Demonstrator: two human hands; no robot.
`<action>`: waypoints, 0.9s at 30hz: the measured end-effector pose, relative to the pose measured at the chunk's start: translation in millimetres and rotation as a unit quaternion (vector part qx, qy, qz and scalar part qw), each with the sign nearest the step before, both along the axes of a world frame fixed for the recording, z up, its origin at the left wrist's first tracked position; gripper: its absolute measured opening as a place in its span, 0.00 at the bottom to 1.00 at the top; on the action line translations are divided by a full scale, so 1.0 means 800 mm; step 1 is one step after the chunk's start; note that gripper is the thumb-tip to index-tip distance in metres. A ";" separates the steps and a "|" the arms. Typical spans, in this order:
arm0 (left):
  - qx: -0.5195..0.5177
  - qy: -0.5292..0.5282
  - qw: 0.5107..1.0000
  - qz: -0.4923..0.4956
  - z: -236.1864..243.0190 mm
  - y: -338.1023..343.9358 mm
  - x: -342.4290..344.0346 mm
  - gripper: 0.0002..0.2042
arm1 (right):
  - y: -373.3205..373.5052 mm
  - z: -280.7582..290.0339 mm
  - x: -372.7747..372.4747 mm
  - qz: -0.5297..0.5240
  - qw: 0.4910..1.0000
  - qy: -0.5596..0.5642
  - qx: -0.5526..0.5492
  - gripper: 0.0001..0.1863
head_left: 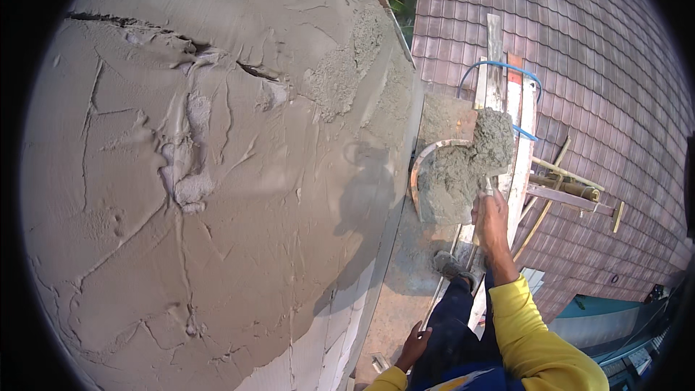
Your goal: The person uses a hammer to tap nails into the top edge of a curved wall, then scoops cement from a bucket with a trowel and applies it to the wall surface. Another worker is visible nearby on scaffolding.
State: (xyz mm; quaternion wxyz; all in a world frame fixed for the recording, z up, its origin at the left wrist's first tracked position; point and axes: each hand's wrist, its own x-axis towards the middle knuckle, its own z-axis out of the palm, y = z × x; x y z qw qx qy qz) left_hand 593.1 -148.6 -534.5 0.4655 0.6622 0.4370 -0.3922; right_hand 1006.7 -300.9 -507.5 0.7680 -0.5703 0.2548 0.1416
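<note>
My right hand [493, 221] is closed around the handle of a trowel [489, 187]. Wet grey mortar [494, 139] is heaped over its blade, hiding most of the metal. The loaded trowel is above the right side of a mortar tub [415, 179] with a curved, crusted rim; more mortar [447, 182] lies in the tub. Down by my left thigh, my left hand [413, 348] rests with its fingers partly apart, and I see nothing held in it. A small pale metal object [379, 363] lies near it, its kind unclear.
To the left rises a large wall [289, 174] coated in uneven mortar, with cracks and gouges; its lower part [311, 347] is pale and uncoated. My shoe [455, 264] stands on narrow scaffold boards [517, 159]. A blue hose [536, 80], bamboo poles [567, 187] and a tiled roof [579, 51] are at right.
</note>
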 end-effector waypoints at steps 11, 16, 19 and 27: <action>0.048 -0.005 0.984 0.172 0.080 0.077 -0.167 0.37 | 0.060 0.309 0.131 -0.456 0.789 -0.290 -0.293 0.21; 0.059 -0.077 0.994 0.043 0.093 0.073 -0.138 0.36 | 0.254 0.248 0.111 -0.147 0.889 -0.374 -0.221 0.25; 0.066 -0.087 0.991 0.084 0.079 0.055 -0.140 0.36 | 0.300 0.258 -0.075 0.061 0.860 -0.492 -0.119 0.25; -0.061 0.003 0.992 -0.107 0.077 -0.022 -0.009 0.44 | 0.100 -0.014 -0.223 0.317 0.900 -0.074 -0.289 0.32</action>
